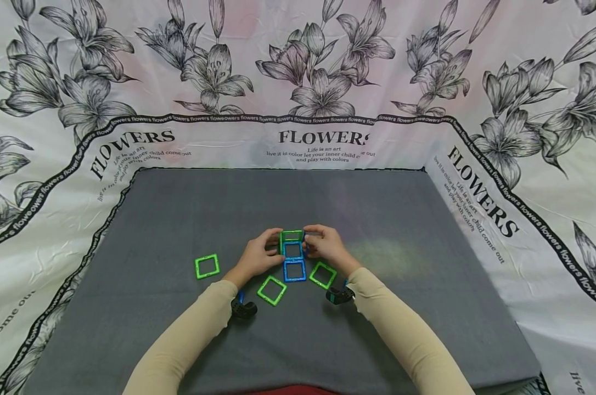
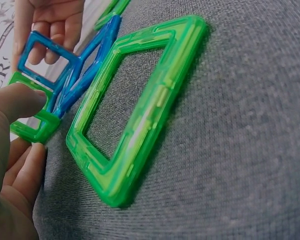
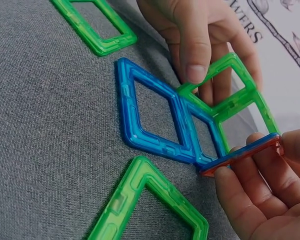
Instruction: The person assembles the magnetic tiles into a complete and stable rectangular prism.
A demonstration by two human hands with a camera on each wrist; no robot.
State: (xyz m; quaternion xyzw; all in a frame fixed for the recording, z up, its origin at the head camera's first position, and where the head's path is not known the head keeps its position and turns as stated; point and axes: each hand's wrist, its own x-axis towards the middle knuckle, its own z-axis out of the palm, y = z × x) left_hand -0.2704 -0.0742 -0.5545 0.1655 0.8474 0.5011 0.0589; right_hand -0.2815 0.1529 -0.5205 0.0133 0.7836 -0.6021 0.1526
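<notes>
Left hand [image 1: 259, 254] fingers pinch a green square [image 3: 243, 71]; right hand [image 1: 327, 245] fingers pinch a blue square [image 2: 39, 77] (both upright) — well inside the edges of the bench [image 1: 179, 214].

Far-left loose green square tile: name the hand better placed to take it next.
Probably the left hand: the green square tile lies on that hand's side, whereas the right hand is across the blue-and-green build. Both hands grip that build.

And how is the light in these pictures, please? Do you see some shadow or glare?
Head view: a pale patch on the cloth right of the right hand, soft shadow beside the right sleeve; left wrist view: whitish glare on the nearest green square.
</notes>
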